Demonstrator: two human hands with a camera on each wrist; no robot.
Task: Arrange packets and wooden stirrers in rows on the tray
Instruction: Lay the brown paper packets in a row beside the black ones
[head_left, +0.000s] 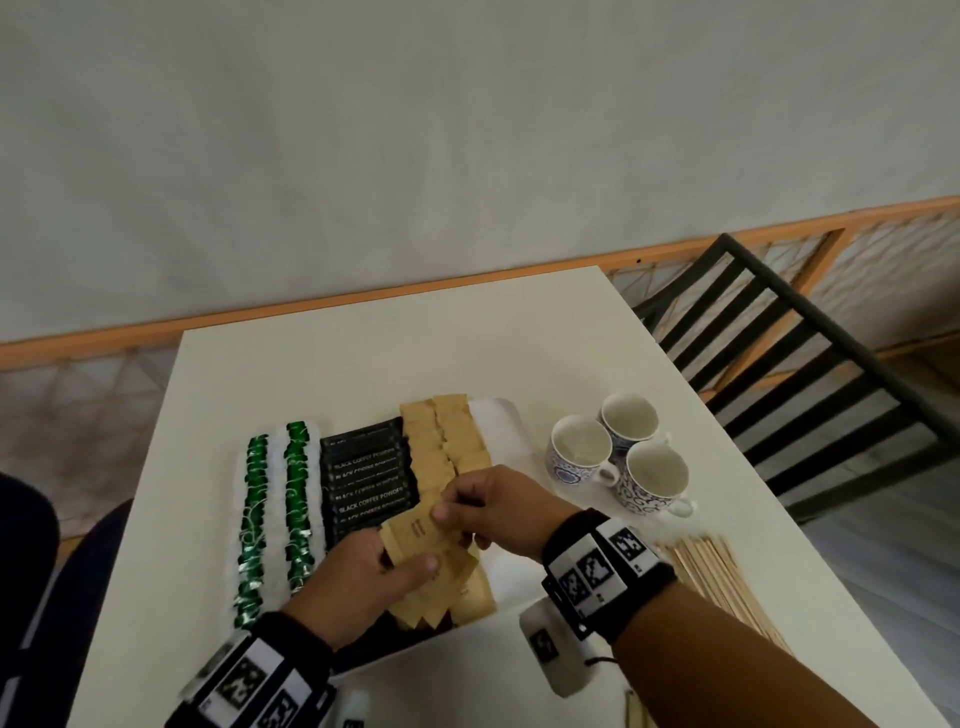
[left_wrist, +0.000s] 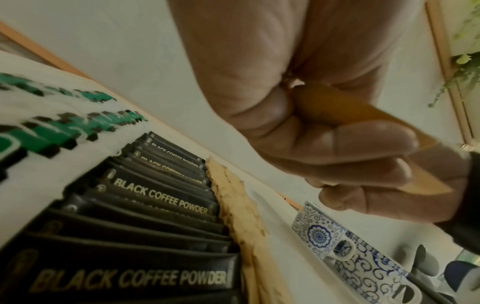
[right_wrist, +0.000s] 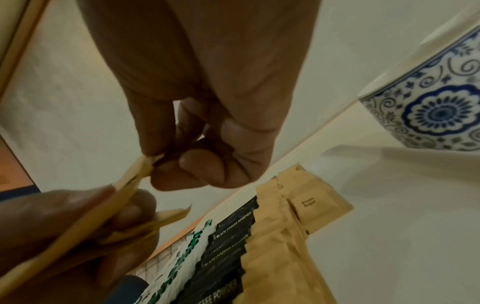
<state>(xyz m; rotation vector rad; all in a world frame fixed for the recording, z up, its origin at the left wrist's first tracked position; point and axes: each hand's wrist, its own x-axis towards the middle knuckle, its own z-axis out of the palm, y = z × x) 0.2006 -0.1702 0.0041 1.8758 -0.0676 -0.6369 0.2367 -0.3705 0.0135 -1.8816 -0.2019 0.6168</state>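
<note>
A white tray (head_left: 500, 427) holds two rows of green-and-white packets (head_left: 275, 499), a row of black coffee packets (head_left: 366, 480) and two rows of brown sugar packets (head_left: 447, 441). My left hand (head_left: 415, 564) grips a small stack of brown packets (head_left: 415, 535) over the tray's near end. My right hand (head_left: 452, 506) pinches the top edge of one packet in that stack. In the left wrist view my left hand (left_wrist: 324, 144) curls around the brown packets (left_wrist: 350, 109). In the right wrist view my right hand (right_wrist: 182, 156) nips the packet's edge (right_wrist: 135, 174). Wooden stirrers (head_left: 722, 577) lie on the table, right of the tray.
Three blue-patterned cups (head_left: 618, 457) stand close together just right of the tray. A black slatted chair (head_left: 810, 364) stands past the table's right edge. The white table (head_left: 363, 364) ends at a wall with an orange skirting.
</note>
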